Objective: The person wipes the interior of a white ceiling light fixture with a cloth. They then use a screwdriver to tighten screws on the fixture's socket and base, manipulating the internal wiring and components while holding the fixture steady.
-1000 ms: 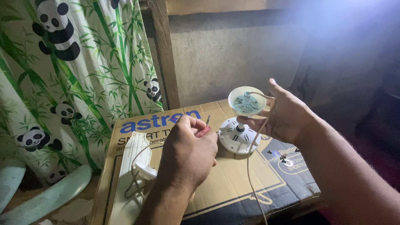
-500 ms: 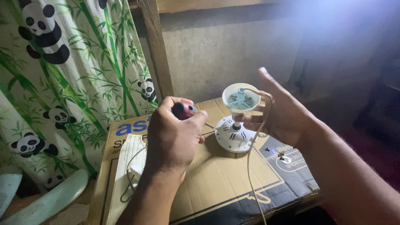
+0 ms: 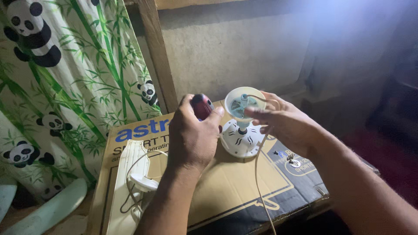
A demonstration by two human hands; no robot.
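Note:
My left hand (image 3: 191, 135) grips a tool with a red and black handle (image 3: 202, 105), held upright above a cardboard box (image 3: 230, 191). My right hand (image 3: 283, 122) holds a round white plastic cover (image 3: 240, 101), tilted toward me, its fingers across the rim. Just below the cover sits a white round fan motor housing (image 3: 239, 141) with a shaft pointing up, resting on the box. A thin white cord (image 3: 257, 174) runs from the housing down toward me. The tool's tip is hidden behind my left hand.
A white plastic part with a coiled cord and plug (image 3: 135, 178) lies on the left of the box. Small screws (image 3: 292, 160) lie on the box at right. A panda-and-bamboo curtain (image 3: 65, 87) hangs at left, a wooden post (image 3: 159, 56) behind. Pale fan blades (image 3: 48, 209) lie at lower left.
My left hand has lifted the red-handled tool off the box and brought it up beside the cover. My right hand has moved the cover left, over the motor housing.

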